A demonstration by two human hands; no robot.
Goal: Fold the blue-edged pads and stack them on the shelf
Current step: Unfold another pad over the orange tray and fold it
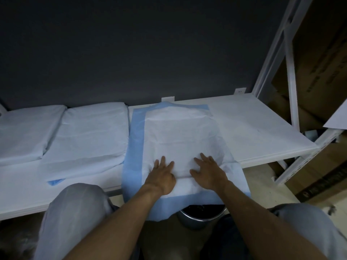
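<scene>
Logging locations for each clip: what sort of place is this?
Probably a storeroom or stock area. A white metal shelf stands against a dark wall, cardboard boxes are packed beside it, and folded pads are stacked on the shelf.

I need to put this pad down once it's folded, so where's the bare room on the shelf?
Bare shelf lies right of the open pad, out to the white rack post. The left is crowded: two folded stacks sit side by side against the pad's blue edge. Both hands, left hand and right hand, press flat on the pad.
</scene>
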